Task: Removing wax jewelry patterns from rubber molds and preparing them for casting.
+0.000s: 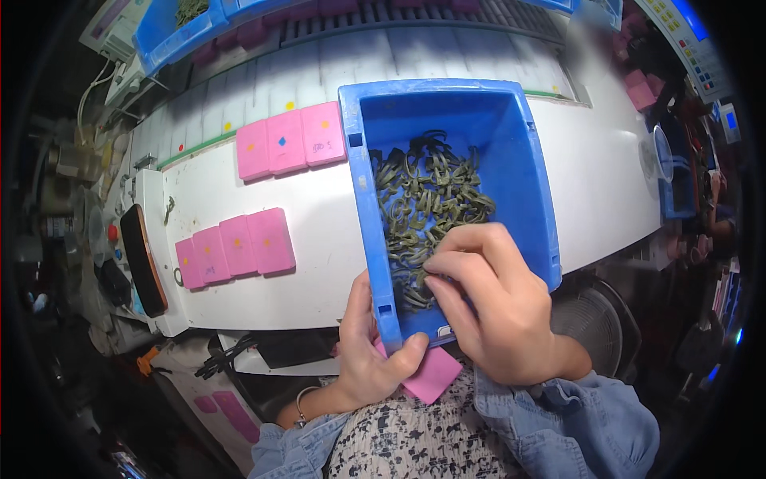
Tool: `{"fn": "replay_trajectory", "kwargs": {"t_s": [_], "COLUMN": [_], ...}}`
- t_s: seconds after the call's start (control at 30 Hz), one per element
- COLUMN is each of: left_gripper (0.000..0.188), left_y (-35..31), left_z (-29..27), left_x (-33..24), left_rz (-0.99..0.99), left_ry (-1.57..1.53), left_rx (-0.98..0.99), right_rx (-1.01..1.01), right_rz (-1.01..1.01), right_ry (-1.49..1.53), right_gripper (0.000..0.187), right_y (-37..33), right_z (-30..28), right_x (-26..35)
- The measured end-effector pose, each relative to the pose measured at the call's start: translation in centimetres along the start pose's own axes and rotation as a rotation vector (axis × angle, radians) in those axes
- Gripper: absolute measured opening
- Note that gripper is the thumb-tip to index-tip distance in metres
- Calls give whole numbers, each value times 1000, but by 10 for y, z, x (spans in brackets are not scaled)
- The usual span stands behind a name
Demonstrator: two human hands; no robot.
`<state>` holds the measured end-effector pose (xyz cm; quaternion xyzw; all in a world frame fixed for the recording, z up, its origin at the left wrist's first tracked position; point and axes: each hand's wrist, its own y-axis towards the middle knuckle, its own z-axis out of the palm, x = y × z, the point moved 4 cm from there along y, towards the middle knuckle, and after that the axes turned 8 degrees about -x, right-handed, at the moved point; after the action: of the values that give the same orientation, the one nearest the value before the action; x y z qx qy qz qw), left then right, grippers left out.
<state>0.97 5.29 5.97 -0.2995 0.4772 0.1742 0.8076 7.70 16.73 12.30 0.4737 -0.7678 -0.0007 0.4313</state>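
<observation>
A deep blue plastic bin (538,160) juts over the near edge of the white table. Heaped in it are many small, curved, grey-green pieces (439,191), some ring-like. At the bin's near left corner my left hand (373,363) is closed, thumb over the rim and fingers along the outer wall. Below that rim, against the same hand, is a pink block (435,377), partly covered by the thumb. My right hand (499,299) reaches in from the near right, thumb and forefinger pinched together among the pieces; what lies between their tips is too small to make out.
Two rows of pink blocks, a far one (291,140) and a near one (235,247), lie left of the bin on the white table (319,299). A black-and-brown oblong object (144,259) stands at the left end. A round fan (594,323) is below the table's right side.
</observation>
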Motion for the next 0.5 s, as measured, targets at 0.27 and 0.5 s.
{"fn": "replay_trajectory", "kwargs": {"t_s": [0.27,0.5], "left_gripper": [74,75], "left_y": [-8,-11], "left_z": [-7,-14], "left_x": [4,8], "left_rz": [-53,11], "left_ry": [-1,41], "left_rx": [-54,-77], "right_rx": [-232,-385], "right_rz": [155,320], "right_ry": [555,742], "right_gripper": [12,10], "right_y": [-1,-3], "right_z": [-71,-100], "right_x": [3,-41]}}
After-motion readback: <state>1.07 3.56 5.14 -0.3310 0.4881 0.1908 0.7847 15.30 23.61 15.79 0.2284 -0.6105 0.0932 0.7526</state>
